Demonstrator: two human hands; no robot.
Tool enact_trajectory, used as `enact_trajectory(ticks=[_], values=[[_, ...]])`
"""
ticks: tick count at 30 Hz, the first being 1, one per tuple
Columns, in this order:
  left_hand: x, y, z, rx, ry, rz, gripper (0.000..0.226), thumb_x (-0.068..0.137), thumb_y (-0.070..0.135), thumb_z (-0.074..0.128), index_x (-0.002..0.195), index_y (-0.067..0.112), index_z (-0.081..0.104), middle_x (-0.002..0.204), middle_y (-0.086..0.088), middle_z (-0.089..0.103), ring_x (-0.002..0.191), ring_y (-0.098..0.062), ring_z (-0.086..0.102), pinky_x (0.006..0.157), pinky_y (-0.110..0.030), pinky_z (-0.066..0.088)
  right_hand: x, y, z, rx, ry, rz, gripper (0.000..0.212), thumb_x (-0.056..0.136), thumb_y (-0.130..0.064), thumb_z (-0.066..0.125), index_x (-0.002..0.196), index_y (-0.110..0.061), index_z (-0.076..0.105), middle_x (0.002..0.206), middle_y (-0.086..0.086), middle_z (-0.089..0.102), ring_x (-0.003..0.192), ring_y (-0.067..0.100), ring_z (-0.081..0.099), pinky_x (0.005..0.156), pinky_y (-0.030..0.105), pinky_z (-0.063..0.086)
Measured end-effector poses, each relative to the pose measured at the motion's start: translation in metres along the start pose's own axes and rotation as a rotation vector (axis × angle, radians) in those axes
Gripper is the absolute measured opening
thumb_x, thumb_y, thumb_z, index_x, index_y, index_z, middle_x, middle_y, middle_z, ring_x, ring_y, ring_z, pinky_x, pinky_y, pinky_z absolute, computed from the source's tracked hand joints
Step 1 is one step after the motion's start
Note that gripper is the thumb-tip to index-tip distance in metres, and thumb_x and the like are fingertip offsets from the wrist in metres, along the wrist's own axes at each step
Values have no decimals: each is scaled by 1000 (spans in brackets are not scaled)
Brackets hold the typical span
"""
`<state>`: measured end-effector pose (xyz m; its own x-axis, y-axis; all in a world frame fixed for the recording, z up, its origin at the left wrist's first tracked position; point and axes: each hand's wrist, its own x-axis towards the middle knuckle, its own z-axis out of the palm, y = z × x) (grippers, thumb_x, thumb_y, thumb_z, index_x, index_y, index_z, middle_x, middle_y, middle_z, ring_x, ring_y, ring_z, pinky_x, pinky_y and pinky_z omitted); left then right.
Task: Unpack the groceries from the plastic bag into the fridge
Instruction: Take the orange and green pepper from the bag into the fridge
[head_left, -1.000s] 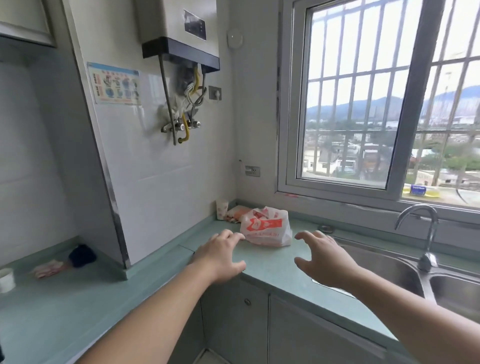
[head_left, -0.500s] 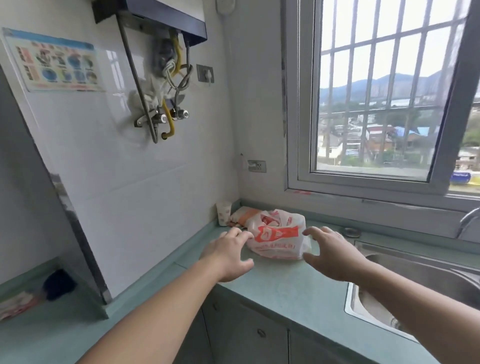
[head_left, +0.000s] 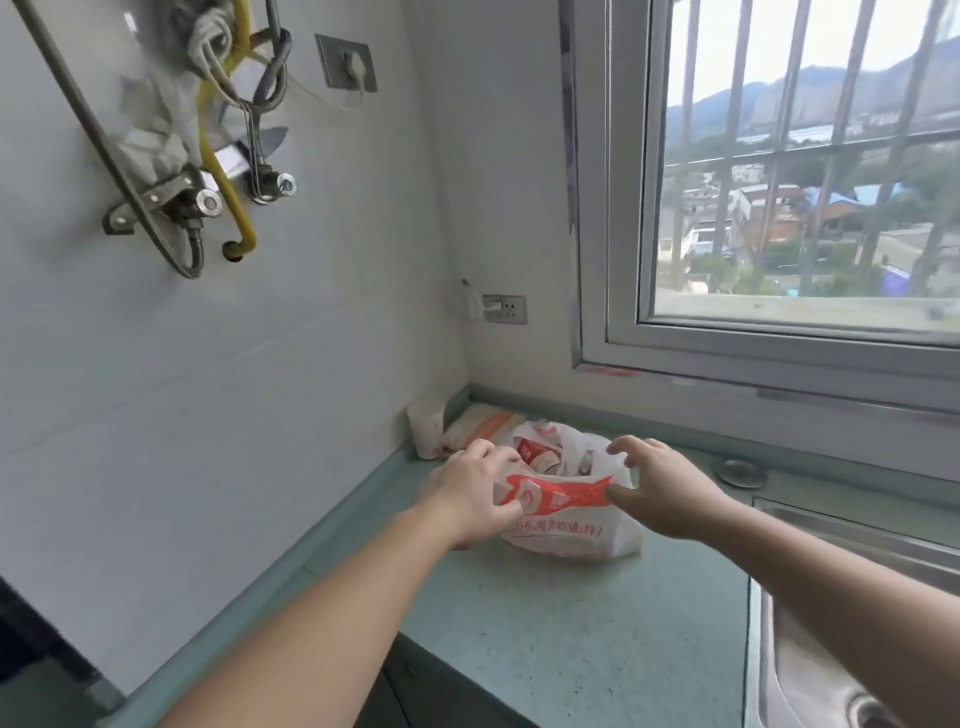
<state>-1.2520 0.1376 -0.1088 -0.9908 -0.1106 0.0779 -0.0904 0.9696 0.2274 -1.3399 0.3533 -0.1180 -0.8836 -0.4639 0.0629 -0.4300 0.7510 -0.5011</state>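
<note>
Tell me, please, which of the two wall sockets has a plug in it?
The upper socket, high beside the pipes, holds a white plug. The lower socket, in the corner above the plastic bag, appears unused.

Soft daylight from the window (head_left: 800, 171); edges perhaps slightly blurred.
</note>
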Motion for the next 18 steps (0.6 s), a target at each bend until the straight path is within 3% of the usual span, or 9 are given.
enact_trajectory(ticks=[11,18], values=[[152,-70,63,-110,-113,146,56,82,46,53,136,34,42,140,8,43,122,-16,48,90,-38,48,112,14,45,-63,-1,191,47,84,-37,57,129,-26,48,123,-1,54,107,17,52,88,31,47],[212,-92,113,-239,-273,191,52,86,41,52,136,31,45,137,7,51,117,-15,53,88,-33,50,159,15,84,-71,-28,291,45,87,-33,56,131,-27,47,123,-2,54,103,16,55,82,29,51]])
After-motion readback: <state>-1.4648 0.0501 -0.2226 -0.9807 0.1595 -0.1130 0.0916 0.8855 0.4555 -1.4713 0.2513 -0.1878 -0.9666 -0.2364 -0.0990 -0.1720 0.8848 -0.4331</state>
